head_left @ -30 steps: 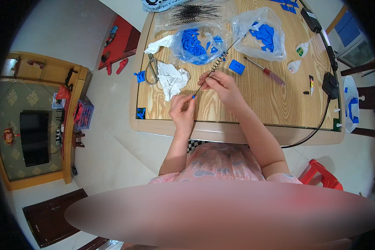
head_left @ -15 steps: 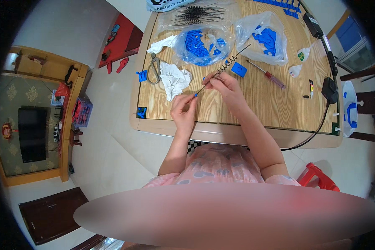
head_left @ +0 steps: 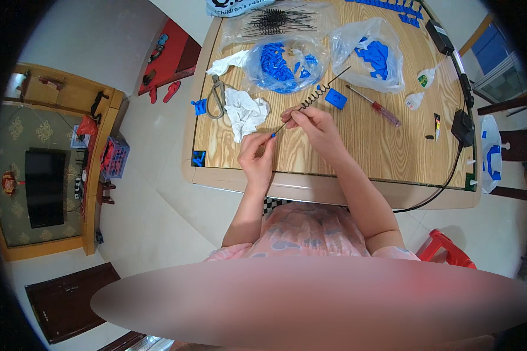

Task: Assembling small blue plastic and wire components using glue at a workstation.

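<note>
A broad blurred band hides your lower body, and your forearms come up out of it over the near edge of the desk. Your left hand rises almost straight, fingers curled, its grip closed on the small blue tip at the near end of a thin black wire rod; the tip itself is too small to make out. Your right hand reaches in from the right, wrist bent leftward, thumb and forefinger pinched shut on the rod just below its coiled spring section. The rod slants up and away to the right, held above the desk, its far end over a clear bag of blue parts. Just left lie a crumpled white cloth and pliers. Right of the coil sit a blue square piece and a red-handled screwdriver. Farther off, a second bag of blue parts, and a bundle of black wires partly cut off by the frame's top edge.
</note>
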The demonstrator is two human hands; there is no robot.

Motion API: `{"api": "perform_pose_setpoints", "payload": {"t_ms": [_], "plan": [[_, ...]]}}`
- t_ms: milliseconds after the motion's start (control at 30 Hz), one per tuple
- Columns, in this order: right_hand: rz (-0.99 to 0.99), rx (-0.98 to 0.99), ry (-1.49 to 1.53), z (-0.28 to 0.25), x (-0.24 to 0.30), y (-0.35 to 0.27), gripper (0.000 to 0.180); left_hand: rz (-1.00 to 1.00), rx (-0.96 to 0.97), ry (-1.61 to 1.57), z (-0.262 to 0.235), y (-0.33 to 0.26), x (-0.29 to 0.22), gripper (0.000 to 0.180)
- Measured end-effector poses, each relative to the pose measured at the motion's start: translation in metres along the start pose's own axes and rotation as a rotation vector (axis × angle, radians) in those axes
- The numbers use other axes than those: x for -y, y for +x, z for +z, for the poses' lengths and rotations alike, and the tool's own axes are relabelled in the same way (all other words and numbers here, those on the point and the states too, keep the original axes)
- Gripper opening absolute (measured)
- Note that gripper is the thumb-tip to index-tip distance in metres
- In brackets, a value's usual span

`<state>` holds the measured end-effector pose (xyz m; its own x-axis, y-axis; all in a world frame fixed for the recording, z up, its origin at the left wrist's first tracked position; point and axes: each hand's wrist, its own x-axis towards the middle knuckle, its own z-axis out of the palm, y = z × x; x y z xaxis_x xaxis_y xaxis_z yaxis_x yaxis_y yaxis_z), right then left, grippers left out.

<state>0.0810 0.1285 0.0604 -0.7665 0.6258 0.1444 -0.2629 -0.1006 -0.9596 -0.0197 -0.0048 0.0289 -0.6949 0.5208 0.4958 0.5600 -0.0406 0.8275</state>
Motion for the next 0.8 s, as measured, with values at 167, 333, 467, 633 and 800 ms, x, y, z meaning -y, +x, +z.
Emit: {"api": "perform_pose_setpoints", "payload": {"t_ms": [167,333,467,633,800], "plan": [[-0.009,-0.072,0.125,0.005,0.010,0.001,0.026,0.057,-0.003,0.074,-0.001,0.000,0.006,0.010],[0.006,-0.196,0.210,-0.002,0.020,0.001,0.026,0.057,0.001,0.085,0.000,0.000,0.009,0.009],[-0.062,-0.151,0.156,-0.004,0.014,0.001,0.025,0.007,-0.009,0.089,0.004,0.001,0.005,0.014],[-0.146,-0.117,0.090,0.001,0.018,-0.002,0.026,0.028,0.005,0.102,0.003,0.002,0.004,0.013],[-0.164,-0.090,0.123,0.005,0.022,-0.007,0.026,0.053,0.013,0.106,0.003,0.003,0.003,0.013]]}}
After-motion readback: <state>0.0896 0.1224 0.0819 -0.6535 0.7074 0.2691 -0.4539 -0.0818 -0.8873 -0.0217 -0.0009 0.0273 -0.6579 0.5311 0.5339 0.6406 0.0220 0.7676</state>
